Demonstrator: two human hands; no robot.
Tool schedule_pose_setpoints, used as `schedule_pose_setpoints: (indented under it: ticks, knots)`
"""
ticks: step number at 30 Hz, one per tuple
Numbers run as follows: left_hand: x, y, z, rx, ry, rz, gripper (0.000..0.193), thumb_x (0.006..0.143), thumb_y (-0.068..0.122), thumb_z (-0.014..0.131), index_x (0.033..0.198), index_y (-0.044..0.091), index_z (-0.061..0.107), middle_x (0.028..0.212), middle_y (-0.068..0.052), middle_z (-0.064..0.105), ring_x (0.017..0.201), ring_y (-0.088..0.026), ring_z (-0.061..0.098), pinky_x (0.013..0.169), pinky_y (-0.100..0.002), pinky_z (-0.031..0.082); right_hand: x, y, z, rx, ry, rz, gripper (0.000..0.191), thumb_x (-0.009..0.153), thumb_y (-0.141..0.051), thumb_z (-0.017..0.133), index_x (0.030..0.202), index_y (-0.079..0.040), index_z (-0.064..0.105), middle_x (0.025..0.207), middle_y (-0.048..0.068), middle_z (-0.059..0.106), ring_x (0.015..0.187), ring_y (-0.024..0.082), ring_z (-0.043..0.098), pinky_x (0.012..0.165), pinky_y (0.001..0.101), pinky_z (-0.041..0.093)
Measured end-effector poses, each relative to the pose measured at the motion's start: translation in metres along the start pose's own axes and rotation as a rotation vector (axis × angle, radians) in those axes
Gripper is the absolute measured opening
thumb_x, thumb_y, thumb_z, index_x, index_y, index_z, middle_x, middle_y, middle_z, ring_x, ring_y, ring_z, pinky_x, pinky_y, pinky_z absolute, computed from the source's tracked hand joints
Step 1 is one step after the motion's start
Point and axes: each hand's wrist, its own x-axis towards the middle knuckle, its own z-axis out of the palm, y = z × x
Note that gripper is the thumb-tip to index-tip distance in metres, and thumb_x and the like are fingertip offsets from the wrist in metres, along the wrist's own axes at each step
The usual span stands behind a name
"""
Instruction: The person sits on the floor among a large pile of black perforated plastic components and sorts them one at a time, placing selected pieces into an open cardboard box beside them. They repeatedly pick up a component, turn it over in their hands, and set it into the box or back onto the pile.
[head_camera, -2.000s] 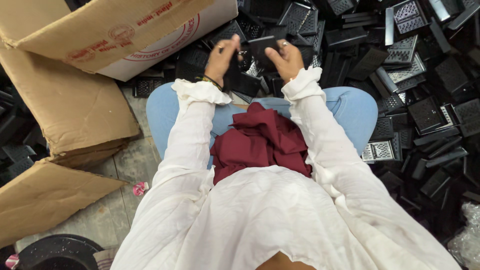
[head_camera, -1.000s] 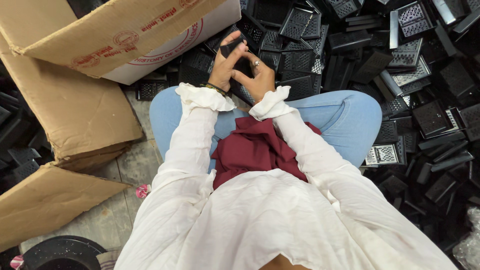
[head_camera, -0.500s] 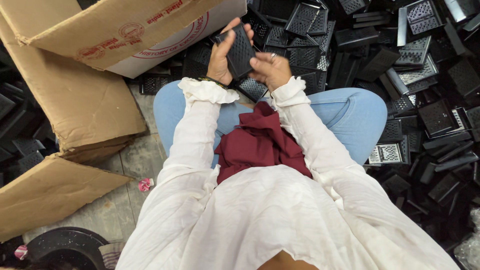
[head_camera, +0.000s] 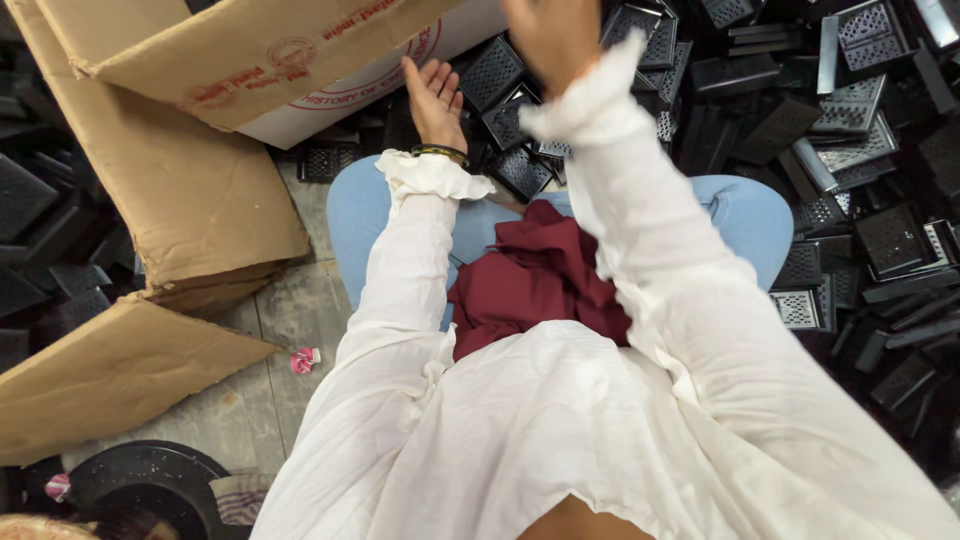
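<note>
Nearest to me I see the white blouse (head_camera: 560, 440) filling the lower part of the view, with a dark red cloth (head_camera: 540, 285) bunched in the lap and blue trousers (head_camera: 350, 215) showing on both sides of it. On the near left lies a flat sheet of cardboard (head_camera: 100, 385) on the grey floor (head_camera: 270, 370), with a small pink scrap (head_camera: 303, 360) just beside its edge and a round black lid-like thing (head_camera: 140, 480) at the bottom corner.

Further out, my left hand (head_camera: 435, 100) is raised palm up, fingers spread apart and holding nothing; a dark bangle (head_camera: 440, 152) sits at the wrist above the frilled cuff. It hovers just beside the lower edge of the big cardboard box (head_camera: 240, 55) that tips in from the far left.

My right hand (head_camera: 545, 35) is lifted higher, at the far top edge, blurred; I cannot tell how its fingers stand or whether they grip anything.

The black perforated plastic trays (head_camera: 850, 100) lie heaped on the floor from just beyond the knees out to the far right, some with pale grids facing up. The closest of them (head_camera: 520, 170) lies between the two wrists, near the left hand, untouched.
</note>
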Motion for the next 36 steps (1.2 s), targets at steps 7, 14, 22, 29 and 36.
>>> schedule_pose_setpoints:
  ticks: [7,14,22,29,36]
  knots:
    - [0.0,-0.009,0.005,0.133,-0.065,-0.081,0.084,0.088,0.076,0.048,0.129,0.004,0.065,0.12,-0.009,0.068,0.101,-0.019,0.063,0.087,-0.035,0.047,-0.106,0.041,0.048,-0.468,-0.401,-0.169,0.081,0.059,-0.026,0.086,0.13,-0.001,0.057,0.129,0.02,0.064,0.118,0.04,0.06,0.097,0.0588,0.046]
    - [-0.006,-0.005,0.008,0.493,-0.134,-0.036,0.078,0.087,0.064,0.062,0.137,0.006,0.06,0.126,-0.006,0.067,0.113,-0.019,0.063,0.09,-0.038,0.049,-0.067,0.054,0.016,-0.253,-0.009,0.024,0.012,0.1,-0.01,0.076,0.105,-0.001,0.069,0.088,0.014,0.069,0.082,0.032,0.069,0.073,0.0413,0.051]
    - [-0.031,-0.007,0.012,-0.009,-0.782,-0.114,0.067,0.1,0.035,0.076,0.153,0.01,0.044,0.125,-0.01,0.065,0.116,-0.023,0.062,0.102,-0.037,0.053,-0.102,0.026,0.031,0.386,-0.005,0.436,0.019,0.095,-0.013,0.078,0.089,0.001,0.067,0.073,0.001,0.068,0.067,0.005,0.061,0.057,0.0279,0.051]
    - [-0.004,-0.006,0.002,-0.222,-0.326,-0.079,0.052,0.092,0.031,0.07,0.139,0.013,0.057,0.111,-0.006,0.07,0.094,-0.019,0.069,0.081,-0.036,0.057,-0.156,0.038,0.054,-0.472,-0.584,0.367,0.072,0.072,-0.044,0.089,0.122,-0.001,0.06,0.112,0.027,0.065,0.098,0.047,0.066,0.08,0.0534,0.055]
    - [-0.002,-0.009,0.002,-0.244,-0.32,-0.138,0.06,0.094,0.045,0.072,0.137,0.005,0.059,0.099,-0.007,0.069,0.089,-0.02,0.069,0.08,-0.036,0.059,-0.153,0.039,0.056,-0.573,-0.769,0.465,0.082,0.078,-0.043,0.082,0.142,-0.009,0.046,0.127,0.029,0.057,0.112,0.045,0.062,0.094,0.0536,0.05]
